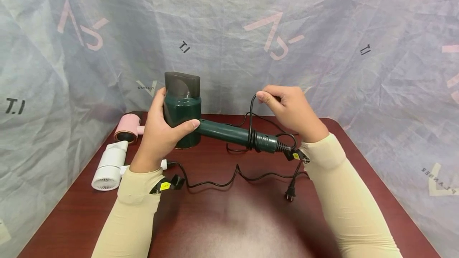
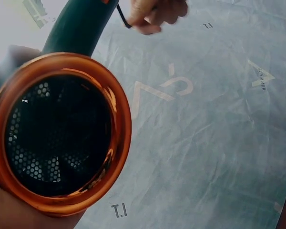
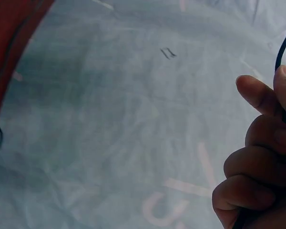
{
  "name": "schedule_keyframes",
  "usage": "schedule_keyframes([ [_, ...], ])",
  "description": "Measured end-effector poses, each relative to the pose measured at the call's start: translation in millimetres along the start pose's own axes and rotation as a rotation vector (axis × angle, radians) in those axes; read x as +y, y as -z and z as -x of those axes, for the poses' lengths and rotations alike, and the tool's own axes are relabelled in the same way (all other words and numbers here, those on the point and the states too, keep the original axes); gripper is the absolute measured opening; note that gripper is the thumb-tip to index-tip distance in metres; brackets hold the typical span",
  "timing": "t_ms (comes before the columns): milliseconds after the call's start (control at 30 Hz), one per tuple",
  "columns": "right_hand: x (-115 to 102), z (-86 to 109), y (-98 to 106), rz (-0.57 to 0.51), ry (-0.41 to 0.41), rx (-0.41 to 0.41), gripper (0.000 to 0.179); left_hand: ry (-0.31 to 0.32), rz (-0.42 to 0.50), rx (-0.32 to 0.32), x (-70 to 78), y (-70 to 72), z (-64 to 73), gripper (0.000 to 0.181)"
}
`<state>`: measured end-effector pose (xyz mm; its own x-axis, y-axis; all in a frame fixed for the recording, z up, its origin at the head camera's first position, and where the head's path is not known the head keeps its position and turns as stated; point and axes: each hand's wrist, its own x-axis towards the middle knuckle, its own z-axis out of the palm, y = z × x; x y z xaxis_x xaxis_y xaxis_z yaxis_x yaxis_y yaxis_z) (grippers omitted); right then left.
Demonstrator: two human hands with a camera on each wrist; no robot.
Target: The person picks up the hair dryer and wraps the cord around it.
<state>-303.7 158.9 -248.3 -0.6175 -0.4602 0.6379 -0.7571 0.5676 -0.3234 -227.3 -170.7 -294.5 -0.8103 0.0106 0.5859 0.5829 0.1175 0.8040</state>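
A dark green hair dryer [image 1: 183, 110] is held up over the table, its smoky nozzle pointing upward and its handle [image 1: 224, 131] reaching to the right. My left hand [image 1: 159, 130] grips its barrel, thumb across the front. In the left wrist view the dryer's copper-rimmed air intake [image 2: 121, 138] faces the camera. Black cord [image 1: 252, 140] is wound in a few turns round the lower handle. My right hand [image 1: 290, 106] pinches the cord above the handle, pulled up in a taut loop. The right wrist view shows the cord [image 3: 281, 50] running between thumb and curled fingers.
On the left of the dark red table [image 1: 222, 218] lie a pink hair dryer [image 1: 129, 124] and a white hair dryer [image 1: 109, 166]. A black cord [image 1: 215, 185] trails across the middle. A two-pin plug [image 1: 290, 192] is at the right. Grey printed cloth [image 1: 222, 31] hangs behind.
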Motion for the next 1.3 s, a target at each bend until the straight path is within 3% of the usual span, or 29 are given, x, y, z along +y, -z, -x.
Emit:
schedule_keyframes([
  [267, 10.7, 13.9, -26.8, -0.062, -0.094, -0.120, 0.032, -0.018, 0.026, 0.048, 3.5, -3.5, -1.0, 0.078],
  [433, 13.5, 25.9, -45.8, -0.145, -0.118, -0.153, 0.040, -0.039, 0.080, 0.091, 4.6, -2.7, -0.4, 0.082],
  [633, 7.4, 42.3, -59.4, -0.208, -0.146, -0.188, 0.033, -0.073, 0.130, 0.143, 6.7, 0.3, 1.2, 0.079],
  [833, 0.9, 54.6, -62.0, -0.213, -0.216, -0.252, 0.028, -0.104, 0.132, 0.181, 6.0, 1.9, 0.6, 0.075],
  [1067, -11.2, 64.5, -57.4, -0.110, -0.189, -0.228, 0.038, -0.123, 0.124, 0.220, 5.8, -1.3, -2.1, 0.073],
  [1300, -24.9, 73.8, -53.5, -0.115, -0.168, -0.223, 0.037, -0.155, 0.161, 0.265, 7.4, -6.8, -1.8, 0.073],
])
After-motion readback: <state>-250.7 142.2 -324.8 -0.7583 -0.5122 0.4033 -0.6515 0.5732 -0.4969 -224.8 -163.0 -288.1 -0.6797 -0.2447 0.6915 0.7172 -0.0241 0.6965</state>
